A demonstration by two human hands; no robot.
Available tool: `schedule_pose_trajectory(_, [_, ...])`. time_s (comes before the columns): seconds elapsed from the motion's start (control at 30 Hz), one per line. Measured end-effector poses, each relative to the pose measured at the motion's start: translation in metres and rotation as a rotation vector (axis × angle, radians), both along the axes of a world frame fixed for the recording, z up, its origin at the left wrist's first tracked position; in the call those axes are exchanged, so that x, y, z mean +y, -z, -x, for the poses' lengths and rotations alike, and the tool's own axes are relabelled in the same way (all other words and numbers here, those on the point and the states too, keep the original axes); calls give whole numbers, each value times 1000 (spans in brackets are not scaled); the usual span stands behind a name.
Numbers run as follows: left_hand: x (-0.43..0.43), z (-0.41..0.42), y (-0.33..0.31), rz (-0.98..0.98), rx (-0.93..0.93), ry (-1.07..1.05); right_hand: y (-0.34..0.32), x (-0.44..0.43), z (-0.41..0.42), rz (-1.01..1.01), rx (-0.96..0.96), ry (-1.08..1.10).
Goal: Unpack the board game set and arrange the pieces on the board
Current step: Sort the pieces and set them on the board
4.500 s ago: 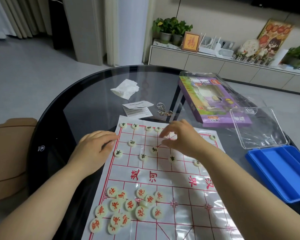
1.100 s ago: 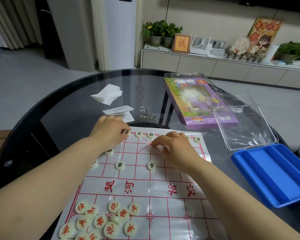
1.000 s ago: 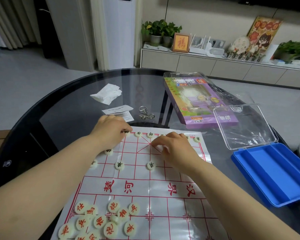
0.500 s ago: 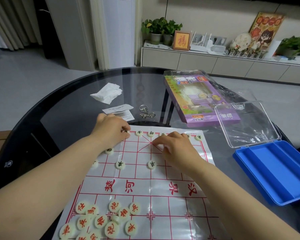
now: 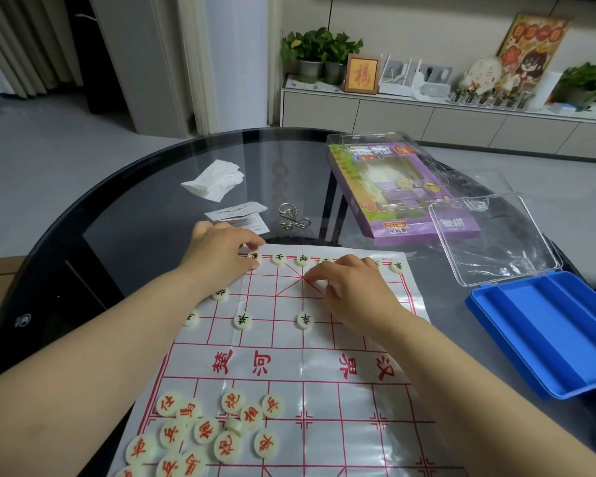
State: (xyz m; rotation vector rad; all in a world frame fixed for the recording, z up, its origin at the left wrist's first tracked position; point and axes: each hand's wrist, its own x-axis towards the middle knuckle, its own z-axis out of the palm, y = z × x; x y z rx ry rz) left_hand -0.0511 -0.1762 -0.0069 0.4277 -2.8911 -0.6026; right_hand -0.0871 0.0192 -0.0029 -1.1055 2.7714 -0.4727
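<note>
The left grip (image 5: 221, 256) curls over a back-row piece (image 5: 254, 258) toward eleven o'clock on the board (image 5: 303, 356). It hides part of the piece, and whether the fingers pinch it cannot be told. The right grip (image 5: 351, 287) partly covers other back-row pieces toward one o'clock, and its bent fingertips (image 5: 312, 278) hide whatever lies beneath. The left forearm (image 5: 117, 356) masks the board's nine o'clock edge and part of an edge piece (image 5: 190, 318). The red pieces (image 5: 203, 432) at seven o'clock and the blue tray (image 5: 547, 339) at three o'clock run off the frame. Print on the paper slips (image 5: 236, 215) is too small to read.
</note>
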Motion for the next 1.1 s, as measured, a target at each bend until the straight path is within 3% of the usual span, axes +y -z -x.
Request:
schedule_pose_trajectory(0.23, [1, -14, -9, -177, 144, -98, -9, 10, -3, 117, -56, 66])
schedule_pose_trajectory(0.4, [-15, -53, -3, -207, 168, -122, 0, 14, -11, -58, 2, -5])
schedule_pose_trajectory(0.6, [-10, -129, -12, -323, 220, -134, -7, 11, -17, 14, 7, 19])
schedule_pose_trajectory(0.7, [-3, -162, -8, -356, 207, -161, -17, 12, -34, 91, 9, 81])
schedule_pose_trajectory(0.93, [23, -205, 12, -415, 192, -144, -26, 19, -98, 93, -55, -77])
schedule_pose_trajectory(1.1, [30, -210, 18, -427, 205, -133, -7, 21, -129, 126, -125, -63])
